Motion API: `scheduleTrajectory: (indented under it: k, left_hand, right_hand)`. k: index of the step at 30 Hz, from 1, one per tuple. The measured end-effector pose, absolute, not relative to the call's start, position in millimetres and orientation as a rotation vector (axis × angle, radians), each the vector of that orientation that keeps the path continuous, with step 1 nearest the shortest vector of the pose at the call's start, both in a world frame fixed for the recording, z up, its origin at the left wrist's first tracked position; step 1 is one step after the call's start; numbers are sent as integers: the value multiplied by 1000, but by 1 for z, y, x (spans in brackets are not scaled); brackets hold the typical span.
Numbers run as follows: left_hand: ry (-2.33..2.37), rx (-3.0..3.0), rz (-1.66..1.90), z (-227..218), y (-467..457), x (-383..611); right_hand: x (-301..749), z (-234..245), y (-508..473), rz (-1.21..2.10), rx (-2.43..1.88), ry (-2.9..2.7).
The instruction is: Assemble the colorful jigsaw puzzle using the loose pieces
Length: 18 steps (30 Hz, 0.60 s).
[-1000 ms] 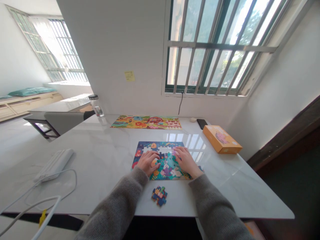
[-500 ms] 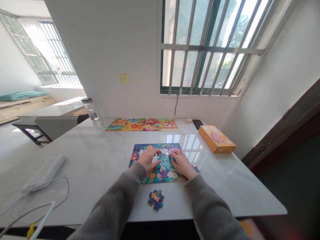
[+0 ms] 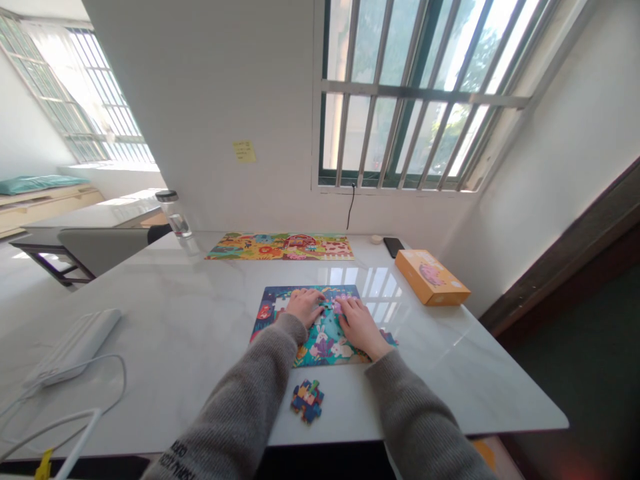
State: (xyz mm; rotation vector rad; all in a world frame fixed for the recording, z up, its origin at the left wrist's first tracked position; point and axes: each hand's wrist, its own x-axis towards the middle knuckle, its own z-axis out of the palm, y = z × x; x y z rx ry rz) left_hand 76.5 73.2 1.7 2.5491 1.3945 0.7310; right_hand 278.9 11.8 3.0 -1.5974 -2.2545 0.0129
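Note:
A jigsaw puzzle (image 3: 327, 330) with white rabbits, plants and a dark blue border lies on the table in front of me, with white gaps in its upper left part. My left hand (image 3: 306, 307) rests on its upper middle, fingers bent and thumb apart from them. What lies under those fingertips is partly hidden. My right hand (image 3: 361, 325) lies over the puzzle's right side, fingers stretched towards a pink-purple patch, thumb spread. Several loose puzzle pieces (image 3: 307, 401) are piled near the table's front edge. More pieces (image 3: 389, 337) show beside my right wrist.
A long farm-animal puzzle (image 3: 280, 247) lies along the wall. At the back right are a phone (image 3: 393, 247) and an orange box (image 3: 433, 277). A clear bottle (image 3: 175, 215) stands at the back left. A white power strip (image 3: 75, 347) with cables lies at left.
My left hand has moved up and right across the puzzle, closer to my right hand. The white gap between the hands shows less. My right hand has barely shifted.

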Motion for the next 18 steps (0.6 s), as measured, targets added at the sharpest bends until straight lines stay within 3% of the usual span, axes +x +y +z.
scheduleTrajectory:
  k: [18]
  left_hand:
    - [1378, 2556, 715, -11, 76, 78]
  right_hand:
    - [265, -1, 10, -165, -1688, -2217]
